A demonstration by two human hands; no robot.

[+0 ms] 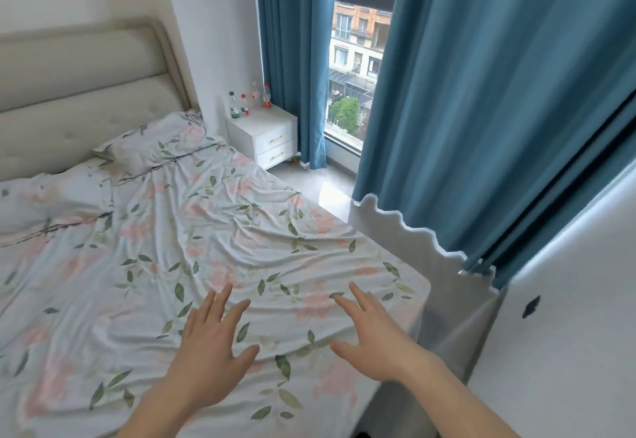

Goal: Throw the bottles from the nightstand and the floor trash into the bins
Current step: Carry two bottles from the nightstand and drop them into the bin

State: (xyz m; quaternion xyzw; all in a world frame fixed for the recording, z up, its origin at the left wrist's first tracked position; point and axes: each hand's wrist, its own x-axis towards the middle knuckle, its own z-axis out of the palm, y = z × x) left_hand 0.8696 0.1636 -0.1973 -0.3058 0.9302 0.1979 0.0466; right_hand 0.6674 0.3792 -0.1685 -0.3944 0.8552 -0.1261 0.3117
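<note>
Above the rumpled floral-print bed sheet (241,231), the left hand (210,344) and right hand (375,344) hover with each grip released and empty, well apart from four clear plastic bottles (249,102) standing on the white two-drawer nightstand (263,134).

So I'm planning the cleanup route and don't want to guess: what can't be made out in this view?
- Bins: none in the head view.
- Floor trash: the bed hides most of the floor; none shows on the bare strip by the nightstand.
- Bottles: too small to count surely or read.
- Left hand, right hand: open, empty; forearms cut off by the bottom edge.
</note>
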